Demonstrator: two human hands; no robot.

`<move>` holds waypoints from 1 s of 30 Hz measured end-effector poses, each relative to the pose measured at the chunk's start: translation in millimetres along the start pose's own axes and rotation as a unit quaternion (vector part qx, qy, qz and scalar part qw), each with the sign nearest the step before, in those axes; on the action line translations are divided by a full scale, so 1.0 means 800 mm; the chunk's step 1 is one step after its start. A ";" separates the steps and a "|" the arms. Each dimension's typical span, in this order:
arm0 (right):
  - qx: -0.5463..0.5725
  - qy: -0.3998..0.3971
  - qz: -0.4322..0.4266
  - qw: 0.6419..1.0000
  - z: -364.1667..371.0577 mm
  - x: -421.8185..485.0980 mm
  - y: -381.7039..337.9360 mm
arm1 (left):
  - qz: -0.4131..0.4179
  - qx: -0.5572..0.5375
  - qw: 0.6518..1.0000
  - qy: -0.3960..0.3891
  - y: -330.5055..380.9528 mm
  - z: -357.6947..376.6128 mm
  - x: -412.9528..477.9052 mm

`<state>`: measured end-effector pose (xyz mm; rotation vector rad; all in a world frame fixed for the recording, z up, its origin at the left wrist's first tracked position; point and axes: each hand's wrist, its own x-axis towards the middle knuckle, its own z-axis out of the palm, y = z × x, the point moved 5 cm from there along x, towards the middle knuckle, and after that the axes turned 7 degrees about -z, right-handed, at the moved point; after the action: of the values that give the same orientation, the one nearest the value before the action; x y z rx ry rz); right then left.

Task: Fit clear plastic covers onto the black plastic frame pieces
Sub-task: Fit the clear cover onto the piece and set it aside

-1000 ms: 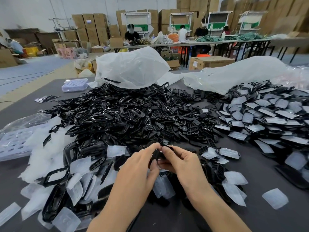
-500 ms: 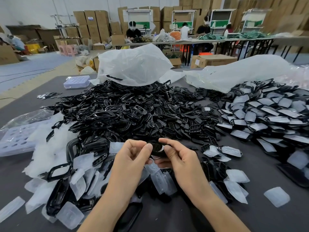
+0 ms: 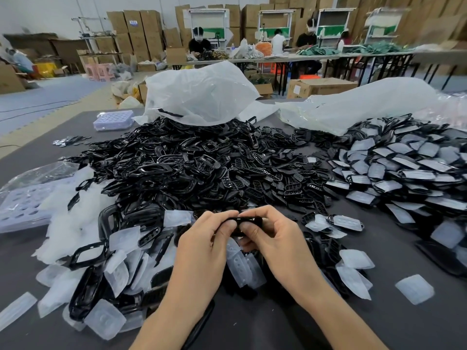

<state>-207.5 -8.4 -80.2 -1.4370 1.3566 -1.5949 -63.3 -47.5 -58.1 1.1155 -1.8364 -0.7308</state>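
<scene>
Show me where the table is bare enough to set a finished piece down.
Bare table lies near right, between the right forearm and a lone clear cover. A second patch sits far left, between the lavender tray and the frame heap. Crowded: that heap, the covered pile at right, loose covers near left.

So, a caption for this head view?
Left hand and right hand pinch a black frame piece over a table heaped with frames and clear covers.

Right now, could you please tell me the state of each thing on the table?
Frame: pinched between both hands, cover unclear.
Left hand: pinching frame.
Right hand: pinching frame.
Bare frames: heaped, uncovered.
Covered frames: piled at right.
Loose covers: scattered, unfitted.
Bag: crumpled.
</scene>
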 end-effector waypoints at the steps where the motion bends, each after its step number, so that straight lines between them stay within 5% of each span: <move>1: -0.007 0.009 0.000 1.000 -0.003 0.001 0.001 | 0.011 0.033 0.999 0.005 0.000 0.000 0.000; 7: 0.005 0.123 0.022 0.992 -0.039 0.009 0.010 | 0.112 0.310 0.939 -0.097 -0.015 0.006 -0.007; 12: 0.006 0.166 0.021 0.986 -0.048 0.010 0.011 | 0.120 0.330 0.933 -0.083 -0.013 0.003 -0.004; 19: 0.052 0.144 0.041 0.987 -0.038 0.008 0.007 | -0.001 0.050 0.999 0.017 -0.005 -0.021 0.001; 26: 0.366 0.044 0.146 0.918 0.003 0.004 0.007 | -0.104 -0.167 0.980 -0.009 -0.004 -0.005 -0.003; 30: 0.420 0.038 0.153 0.894 0.004 0.004 0.005 | -0.110 -0.164 0.979 -0.060 -0.006 0.008 -0.006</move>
<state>-206.4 -13.5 -83.5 -0.6056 0.7009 -1.7059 -66.2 -45.0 -66.7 1.0822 -1.6262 -1.2055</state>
